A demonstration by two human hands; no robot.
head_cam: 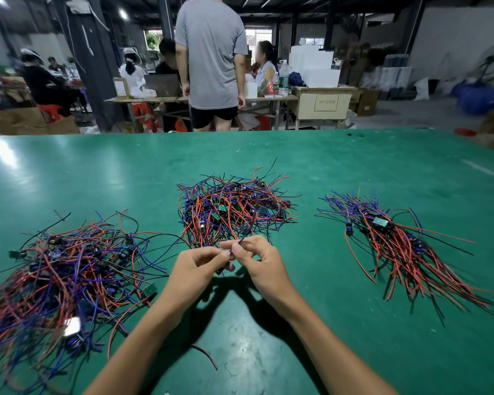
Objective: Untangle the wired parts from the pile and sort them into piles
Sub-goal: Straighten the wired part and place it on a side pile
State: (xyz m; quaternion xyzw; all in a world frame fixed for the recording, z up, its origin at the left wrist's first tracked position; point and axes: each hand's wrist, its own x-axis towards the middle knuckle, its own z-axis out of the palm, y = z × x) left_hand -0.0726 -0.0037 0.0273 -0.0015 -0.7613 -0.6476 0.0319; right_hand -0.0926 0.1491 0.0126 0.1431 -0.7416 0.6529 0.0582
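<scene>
A tangled pile (pixel 231 206) of red, blue and black wired parts with small green boards lies in the middle of the green table (pixel 268 337). Just in front of it, my left hand (pixel 197 269) and my right hand (pixel 254 260) meet, and both pinch one wired part (pixel 241 242) whose blue wire runs up into that pile. A small dark piece hangs below my left fingers. A big loose pile (pixel 66 277) lies at the left. At the right lies a combed pile (pixel 397 246) with its wires running one way.
A stray dark wire (pixel 206 356) lies on the table between my forearms. Beyond the far table edge a person in a grey shirt (pixel 211 52) stands with their back to me, and other people sit at work tables with boxes and bottles.
</scene>
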